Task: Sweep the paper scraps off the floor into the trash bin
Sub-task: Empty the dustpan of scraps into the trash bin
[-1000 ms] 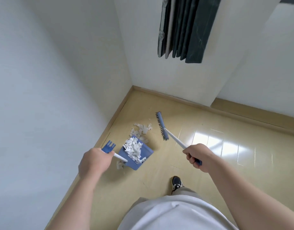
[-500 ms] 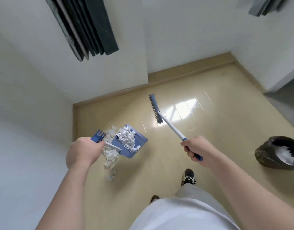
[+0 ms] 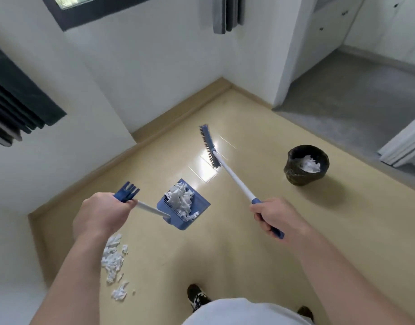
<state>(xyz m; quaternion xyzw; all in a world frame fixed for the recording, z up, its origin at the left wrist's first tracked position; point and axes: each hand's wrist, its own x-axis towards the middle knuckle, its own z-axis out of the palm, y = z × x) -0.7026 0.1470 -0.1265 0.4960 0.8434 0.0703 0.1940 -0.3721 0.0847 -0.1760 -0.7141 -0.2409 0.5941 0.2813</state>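
The left hand curls tight round the dustpan handle. The right hand wraps the broom grip. Both arms reach forward. The paper scraps look light and fluffy, so keep the pan flat. More scraps lie on the floor. The trash bin stands well apart on the right.

Dustpan has swung round — trash bin nearer.

the left grip covers part of the dustpan handle; its forearm hides some paper scraps on the floor. the right grip hides part of the broom's blue end. the top edge cuts off the window.
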